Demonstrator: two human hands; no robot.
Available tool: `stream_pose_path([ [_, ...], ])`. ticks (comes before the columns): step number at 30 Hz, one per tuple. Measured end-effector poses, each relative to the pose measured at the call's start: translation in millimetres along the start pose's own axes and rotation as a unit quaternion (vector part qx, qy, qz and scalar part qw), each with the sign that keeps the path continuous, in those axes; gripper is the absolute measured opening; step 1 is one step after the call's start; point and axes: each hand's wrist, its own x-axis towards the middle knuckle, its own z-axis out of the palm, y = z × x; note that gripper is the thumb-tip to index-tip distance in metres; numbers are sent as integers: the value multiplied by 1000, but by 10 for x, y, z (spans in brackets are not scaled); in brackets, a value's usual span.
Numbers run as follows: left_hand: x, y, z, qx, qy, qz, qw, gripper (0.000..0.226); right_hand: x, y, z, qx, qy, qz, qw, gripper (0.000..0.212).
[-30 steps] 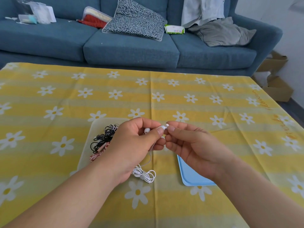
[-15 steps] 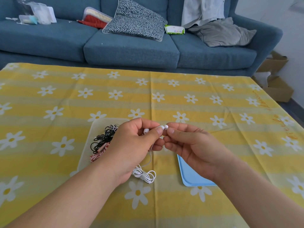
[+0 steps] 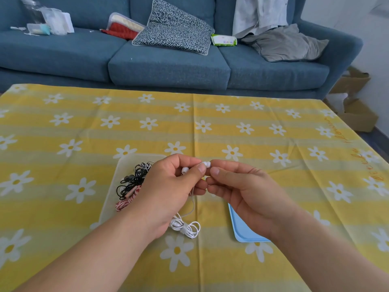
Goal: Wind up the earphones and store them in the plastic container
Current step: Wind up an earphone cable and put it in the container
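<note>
White earphones (image 3: 186, 227) hang between my hands, their cable dropping to a loose coil on the tablecloth. My left hand (image 3: 168, 192) pinches the cable just below the two white earbuds (image 3: 206, 165). My right hand (image 3: 242, 190) meets it fingertip to fingertip and pinches the cable beside the buds. A clear plastic container (image 3: 113, 192) lies on the table under my left hand. Inside it are a black earphone bundle (image 3: 132, 180) and a pink-and-white one (image 3: 126, 202).
A light blue lid (image 3: 242, 230) lies flat under my right wrist. The table wears a yellow daisy cloth (image 3: 231, 127). Behind it stands a blue sofa (image 3: 168, 66) with a patterned cushion, clothes and packets. Cardboard boxes (image 3: 355, 114) sit on the floor at right.
The hands stay almost in place. The earbuds have shifted slightly within the fingertips; the coil on the cloth is unchanged.
</note>
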Motion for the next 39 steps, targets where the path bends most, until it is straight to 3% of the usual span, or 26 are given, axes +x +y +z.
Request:
stream_pose_path([
  [6, -7, -17, 11, 11, -5, 11, 1000, 7, -9, -4, 11, -8, 2, -8, 1000, 38],
  [15, -25, -21, 22, 13, -12, 11, 1000, 6, 11, -4, -10, -10, -1, -11, 1000, 20],
  [29, -28, -14, 16, 8, -15, 12, 1000, 7, 44, 3, -55, -15, -13, -14, 1000, 29],
  [39, -22, -9, 11, 14, -15, 13, 1000, 6, 61, 33, -70, -37, -41, -53, 997, 23],
])
